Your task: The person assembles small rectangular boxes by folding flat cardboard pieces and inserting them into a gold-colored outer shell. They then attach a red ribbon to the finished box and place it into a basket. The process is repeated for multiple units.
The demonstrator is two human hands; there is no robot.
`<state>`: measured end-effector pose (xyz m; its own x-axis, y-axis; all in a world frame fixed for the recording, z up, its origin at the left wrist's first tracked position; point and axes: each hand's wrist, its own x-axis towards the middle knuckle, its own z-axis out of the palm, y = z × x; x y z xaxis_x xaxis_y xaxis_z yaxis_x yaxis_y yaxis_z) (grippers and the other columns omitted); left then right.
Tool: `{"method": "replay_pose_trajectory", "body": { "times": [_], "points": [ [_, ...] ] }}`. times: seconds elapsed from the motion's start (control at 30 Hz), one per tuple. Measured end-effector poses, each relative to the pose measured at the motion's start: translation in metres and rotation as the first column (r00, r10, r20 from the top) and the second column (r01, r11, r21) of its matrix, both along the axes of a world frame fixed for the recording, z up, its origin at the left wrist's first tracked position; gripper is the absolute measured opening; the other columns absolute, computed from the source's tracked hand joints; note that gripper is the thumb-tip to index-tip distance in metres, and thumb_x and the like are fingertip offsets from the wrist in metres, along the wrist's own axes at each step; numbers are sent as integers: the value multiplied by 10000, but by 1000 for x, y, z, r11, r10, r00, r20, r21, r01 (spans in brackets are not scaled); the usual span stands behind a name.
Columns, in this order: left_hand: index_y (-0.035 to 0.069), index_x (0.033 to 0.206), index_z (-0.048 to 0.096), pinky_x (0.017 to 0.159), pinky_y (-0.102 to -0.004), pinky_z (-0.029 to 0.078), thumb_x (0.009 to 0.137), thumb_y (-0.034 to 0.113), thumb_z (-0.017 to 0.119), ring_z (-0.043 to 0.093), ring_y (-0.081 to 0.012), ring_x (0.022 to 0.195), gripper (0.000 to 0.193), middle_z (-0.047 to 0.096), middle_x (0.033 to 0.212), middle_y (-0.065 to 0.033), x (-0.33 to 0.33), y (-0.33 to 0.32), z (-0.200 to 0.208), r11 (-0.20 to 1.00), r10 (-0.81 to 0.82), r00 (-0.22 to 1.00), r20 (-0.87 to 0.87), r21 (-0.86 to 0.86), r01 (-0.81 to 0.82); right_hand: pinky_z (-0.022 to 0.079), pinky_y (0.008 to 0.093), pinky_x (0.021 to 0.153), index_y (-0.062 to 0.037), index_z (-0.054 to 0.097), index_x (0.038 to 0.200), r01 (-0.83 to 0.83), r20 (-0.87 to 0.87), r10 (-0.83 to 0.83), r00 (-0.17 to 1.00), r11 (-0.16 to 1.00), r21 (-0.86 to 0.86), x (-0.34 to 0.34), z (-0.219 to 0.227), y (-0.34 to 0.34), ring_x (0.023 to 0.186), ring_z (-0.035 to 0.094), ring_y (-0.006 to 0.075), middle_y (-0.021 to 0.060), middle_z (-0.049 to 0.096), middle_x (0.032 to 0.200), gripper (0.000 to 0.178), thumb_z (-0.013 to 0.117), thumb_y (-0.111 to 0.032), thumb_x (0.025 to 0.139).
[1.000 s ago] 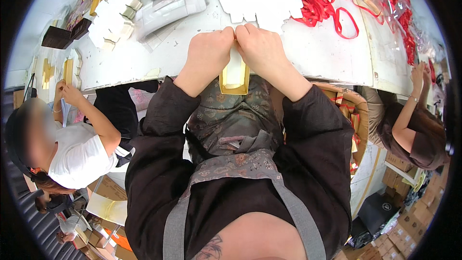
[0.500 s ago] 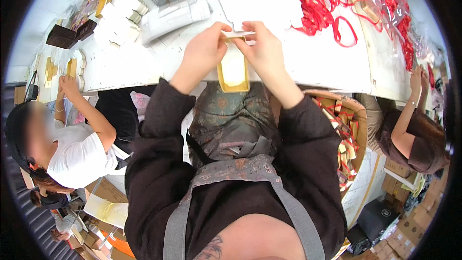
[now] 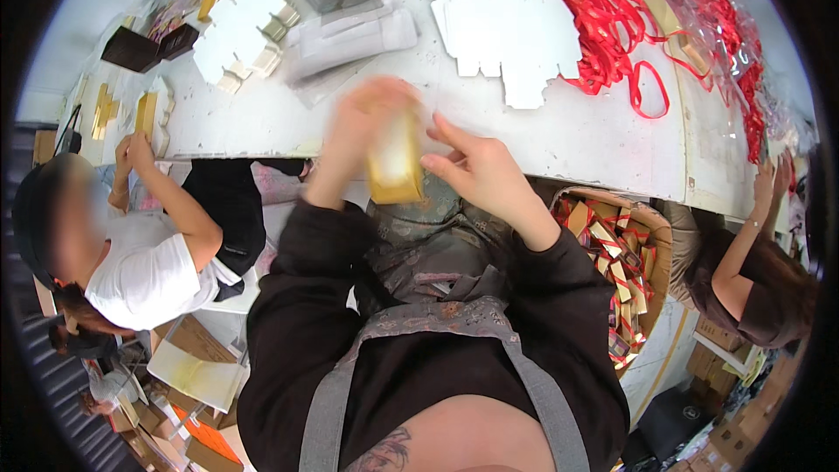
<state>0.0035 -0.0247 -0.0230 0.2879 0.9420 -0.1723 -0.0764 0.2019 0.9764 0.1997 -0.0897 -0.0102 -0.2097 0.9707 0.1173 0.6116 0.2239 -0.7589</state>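
Observation:
A small gold box (image 3: 396, 177), pale inside and open at the top, is held over my lap at the table's front edge. My left hand (image 3: 360, 127), smeared by motion, grips its far left end. Just right of the box is my right hand (image 3: 481, 170), open, with thumb and fingers spread and nothing between them. Its thumb tip comes close to the box's right side; whether they touch I cannot tell.
On the white table (image 3: 612, 144) lie flat white carton blanks (image 3: 511, 31), red ribbons (image 3: 603, 44), clear sleeves (image 3: 354, 39) and more white blanks (image 3: 240, 31). A carton of ribboned boxes (image 3: 660, 236) stands at my right. Co-workers sit on both sides.
The box has moved nearer to me and left in my left hand. My right hand has let go of its far end and opened beside it. The view has shifted slightly.

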Motion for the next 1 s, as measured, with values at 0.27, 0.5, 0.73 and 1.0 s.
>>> {"method": "replay_pose_trajectory", "body": {
  "times": [0.27, 0.5, 0.73, 1.0],
  "points": [
    [17, 1413, 270, 1074, -485, 306, 967, 352, 416, 335, -361, 1311, 576, 291, 1449, -154, -33, 77, 73, 838, 530, 659, 535, -210, -504, 417, 481, 831, -3, 532, 1164, 517, 366, -782, 504, 612, 598, 80, -17, 99, 1013, 558, 305, 143, 625, 1064, 668, 745, -429, 696],
    [14, 1237, 493, 974, -343, 418, 858, 35, 577, 466, -238, 1194, 389, 480, 1272, -129, 29, 6, -1, 742, 371, 913, -171, 645, -182, 417, 482, 800, -23, 605, 1034, 675, 435, -735, 520, 665, 319, 130, -9, 117, 966, 595, 284, 129, 662, 968, 532, 719, -433, 714],
    [-27, 1282, 420, 962, -360, 442, 901, 160, 512, 489, -230, 1191, 434, 484, 1283, -163, 49, 13, -1, 943, 243, 911, 332, 138, -302, 474, 280, 703, 25, 611, 1068, 497, -542, -477, 692, 859, -122, 102, 11, 48, 779, 600, 135, 76, 664, 909, 301, 610, -211, 881],
    [-37, 1394, 239, 887, -423, 449, 825, 72, 437, 561, -339, 1067, 612, 491, 1252, -218, 55, -22, -6, 864, 191, 939, -285, 504, -23, 432, 326, 898, 16, 254, 1417, 295, -264, -276, 924, 955, 33, 40, -1, -14, 1000, 570, 208, 233, 577, 1156, 551, 462, -136, 929]
  ]
}}
